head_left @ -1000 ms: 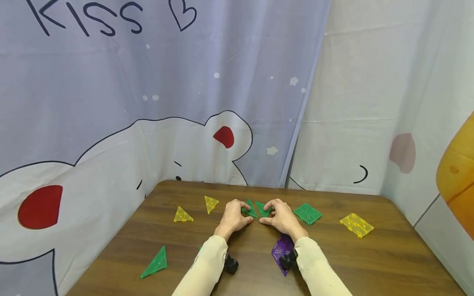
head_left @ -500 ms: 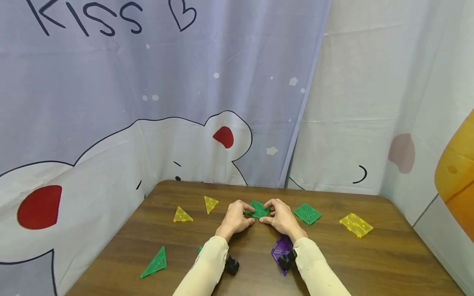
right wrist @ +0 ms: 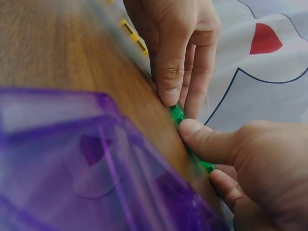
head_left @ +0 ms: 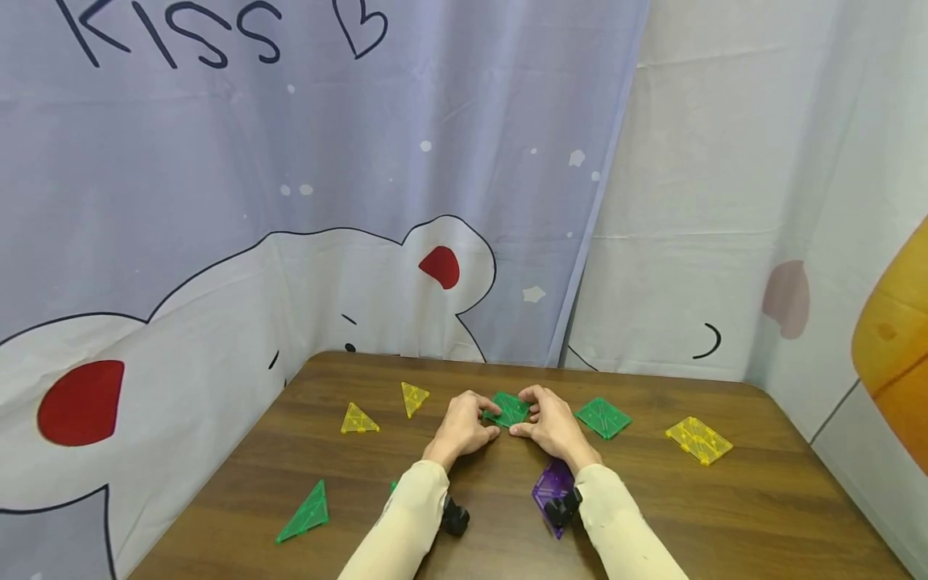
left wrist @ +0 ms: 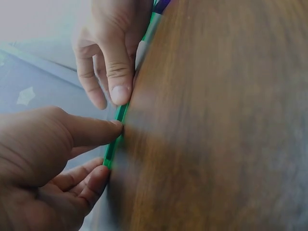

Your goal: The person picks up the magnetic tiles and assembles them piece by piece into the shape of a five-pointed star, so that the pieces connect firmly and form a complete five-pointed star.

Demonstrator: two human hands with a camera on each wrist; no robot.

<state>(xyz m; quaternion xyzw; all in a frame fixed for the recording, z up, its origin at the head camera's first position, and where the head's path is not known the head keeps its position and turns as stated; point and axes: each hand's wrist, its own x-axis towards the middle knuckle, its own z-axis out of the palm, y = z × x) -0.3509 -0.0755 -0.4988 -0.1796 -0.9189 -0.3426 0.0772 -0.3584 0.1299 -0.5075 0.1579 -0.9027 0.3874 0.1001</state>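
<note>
Two translucent green triangular magnetic tiles (head_left: 511, 409) lie edge to edge on the table as a diamond between my hands. My left hand (head_left: 458, 428) grips the left tile, fingers curled over its outer side and thumb at the near edge. On the other side, my right hand (head_left: 554, 427) holds the right tile the same way. Seen edge-on in the left wrist view, the green tile edge (left wrist: 114, 137) lies flat along the tabletop with both thumbs against it. A purple tile piece (head_left: 551, 491) sits beneath the right wrist, partly covered by its camera.
A green diamond (head_left: 603, 418) and a yellow rectangle (head_left: 699, 441) lie to the right on the wooden table (head_left: 725, 515). Two yellow triangles (head_left: 358, 420) are at the back left, with a long green triangle (head_left: 308, 512) nearer. A printed curtain (head_left: 406, 121) hangs behind.
The two green triangles, apart one second ago, have come together along their long edges into a diamond. Both hands stay almost in place around them.
</note>
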